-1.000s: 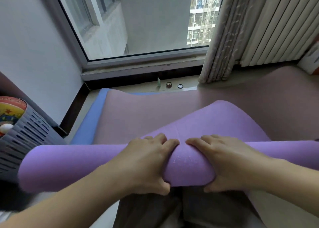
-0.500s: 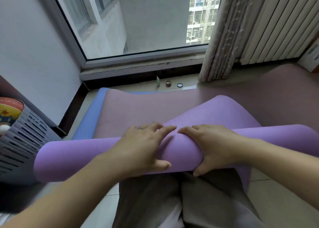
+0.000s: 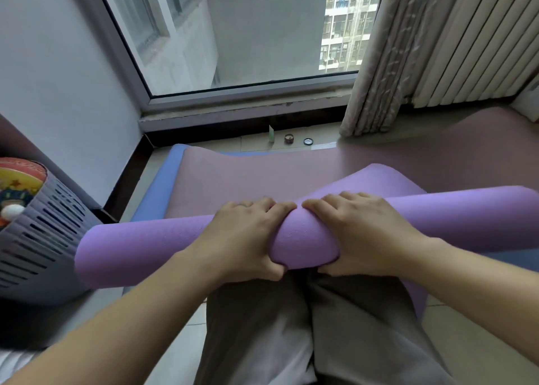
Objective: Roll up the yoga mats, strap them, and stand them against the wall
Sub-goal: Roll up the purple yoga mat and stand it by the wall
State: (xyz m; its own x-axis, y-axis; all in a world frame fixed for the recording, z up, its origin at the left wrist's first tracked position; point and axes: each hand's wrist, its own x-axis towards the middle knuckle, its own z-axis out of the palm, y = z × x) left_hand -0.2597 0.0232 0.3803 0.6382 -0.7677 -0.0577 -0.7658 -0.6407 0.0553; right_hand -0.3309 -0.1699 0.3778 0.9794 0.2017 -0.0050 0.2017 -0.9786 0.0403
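Gripping the purple mat (image 3: 303,238) w/ left hand (image 3: 245,236) & right hand (image 3: 361,233) side by side, fingers curled over top, thumbs under. It lies across my lap, mostly rolled, smooth, one flap loose ahead. Not strapped yet, no strap visible, & mauve mat (image 3: 262,174) + blue mat (image 3: 166,180) lie flat by the window, unrolled.

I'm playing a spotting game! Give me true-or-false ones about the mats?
1. The left hand and right hand both grip the purple mat. True.
2. The purple mat is rolled up completely. False: an unrolled flap lies beyond the hands.
3. A strap circles it. False: no strap shows.
4. A blue mat lies under the mauve mat. True.
5. The grey basket stands on the right. False: it stands on the left.
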